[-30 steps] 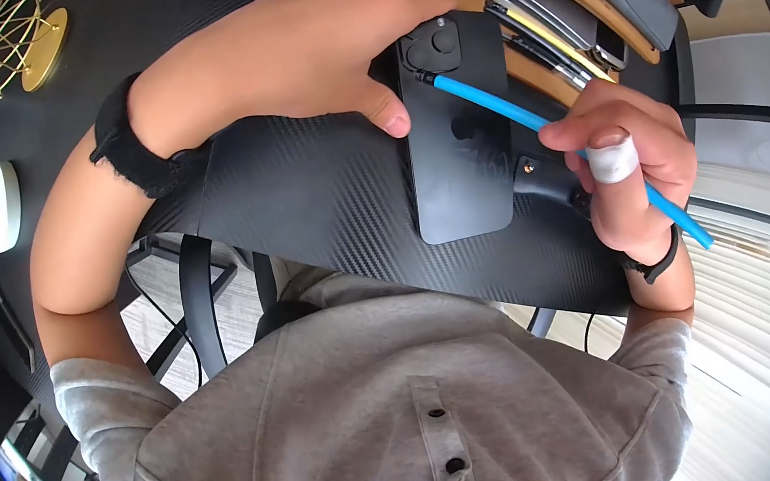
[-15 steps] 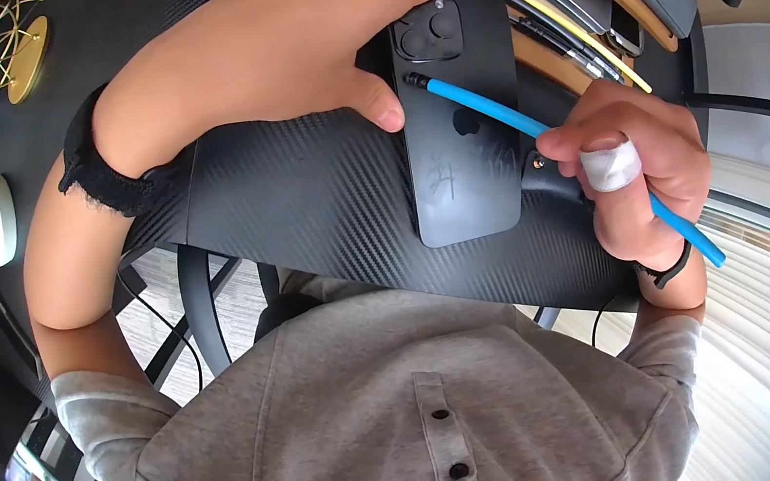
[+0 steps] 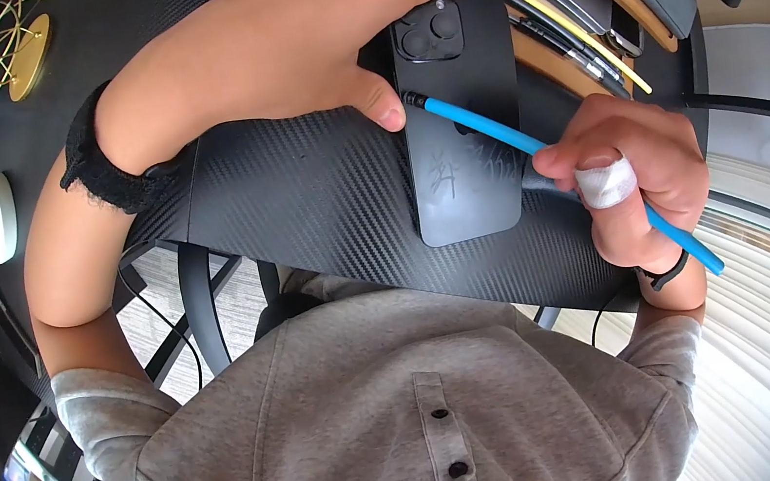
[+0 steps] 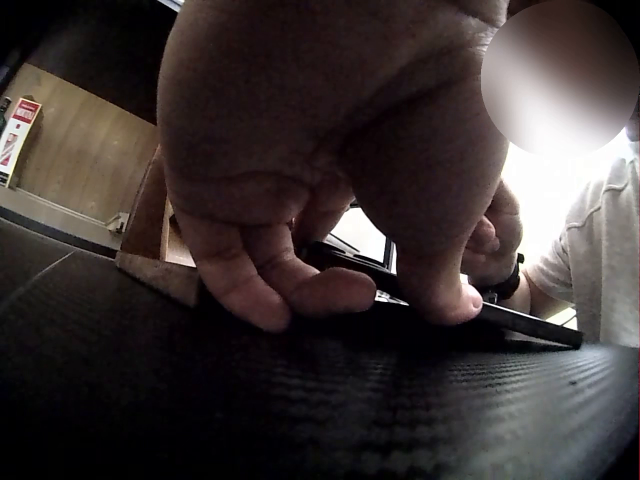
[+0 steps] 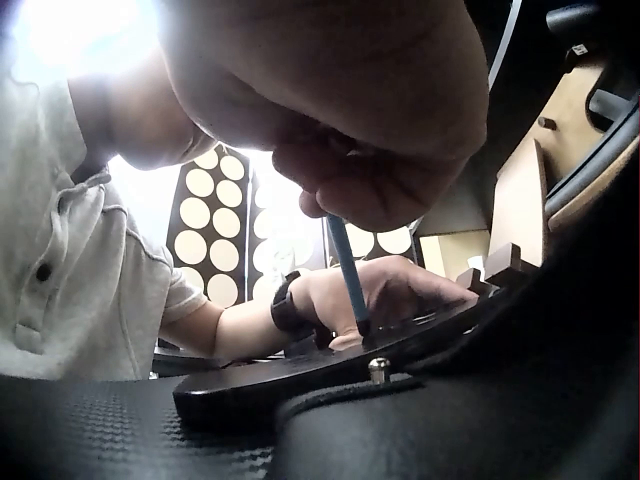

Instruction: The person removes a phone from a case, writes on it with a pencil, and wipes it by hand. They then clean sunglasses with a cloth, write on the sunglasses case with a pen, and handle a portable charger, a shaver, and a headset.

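Observation:
A dark smartphone [image 3: 469,209] lies back up on the black table in the head view, with faint scrawled marks on its lower half. My left hand [image 3: 308,45] arches over its upper left. The thumb is at the phone's left edge, and the index finger reaches the top edge beside the camera block. In my right hand [image 3: 637,176], a blue pencil [image 3: 487,128] is pinched between thumb and fingers. Its black end sits over the phone's back near the left thumb, and the right wrist view shows this end right at the surface. White tape wraps the right thumb.
A wooden desk organizer [image 3: 549,65] stands at the upper right, holding a yellow pencil [image 3: 572,32], pens and flat cases. At the far left are a gold wire ornament [image 3: 30,59] and a white figure on a round base [image 3: 0,218]. The table edge [image 3: 381,280] runs close to the body.
The pencil's black end first moves away from the camera block, then slightly down and left toward the left thumb. The right hand shifts slightly. The left hand keeps its place at the phone.

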`<state>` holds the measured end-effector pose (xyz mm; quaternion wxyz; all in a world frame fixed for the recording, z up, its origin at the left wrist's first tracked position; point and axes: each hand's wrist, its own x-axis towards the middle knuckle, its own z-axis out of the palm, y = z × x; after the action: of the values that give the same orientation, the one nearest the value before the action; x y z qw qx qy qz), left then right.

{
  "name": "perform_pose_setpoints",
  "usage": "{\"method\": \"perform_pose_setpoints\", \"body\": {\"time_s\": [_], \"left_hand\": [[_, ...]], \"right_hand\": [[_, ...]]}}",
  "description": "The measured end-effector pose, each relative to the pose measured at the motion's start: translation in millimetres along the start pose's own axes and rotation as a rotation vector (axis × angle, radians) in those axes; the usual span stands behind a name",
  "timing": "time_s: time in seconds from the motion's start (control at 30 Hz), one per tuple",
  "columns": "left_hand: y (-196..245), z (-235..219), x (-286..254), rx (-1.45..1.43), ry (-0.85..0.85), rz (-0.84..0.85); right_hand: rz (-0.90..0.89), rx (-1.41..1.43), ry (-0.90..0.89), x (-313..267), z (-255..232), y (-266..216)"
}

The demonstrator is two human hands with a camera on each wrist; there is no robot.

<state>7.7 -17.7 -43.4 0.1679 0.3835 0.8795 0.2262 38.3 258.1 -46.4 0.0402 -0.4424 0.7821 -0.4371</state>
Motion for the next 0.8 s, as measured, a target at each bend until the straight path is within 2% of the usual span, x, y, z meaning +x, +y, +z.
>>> {"method": "perform_pose_setpoints", "body": {"time_s": [0.07, 0.2, 0.33, 0.43, 0.6, 0.8], "left_hand": [[-9.4, 8.8, 4.9, 0.006, 0.002, -0.021], [8.4, -9.1, 0.5, -0.004, -0.046, -0.033], [8.4, -8.1, -0.5, -0.007, -0.024, -0.015], [-7.5, 9.1, 3.6, 0.019, 0.025, -0.021], [10.5, -8.5, 0.1, 0.007, -0.032, -0.040], [10.8, -8.0, 0.9, 0.006, -0.032, -0.046]], "right_hand": [[0.012, -0.001, -0.012, -0.2, -1.5, -0.9], [0.052, -0.015, -0.030, -1.6, -6.9, -3.3], [0.009, -0.023, -0.061, -2.1, -6.5, -3.3], [-0.007, -0.005, -0.011, -2.7, -2.7, -1.6], [-0.005, -0.054, 0.062, -8.6, -8.0, 0.0], [-0.023, -0.082, 0.051, -5.5, -2.6, 1.7]]}}
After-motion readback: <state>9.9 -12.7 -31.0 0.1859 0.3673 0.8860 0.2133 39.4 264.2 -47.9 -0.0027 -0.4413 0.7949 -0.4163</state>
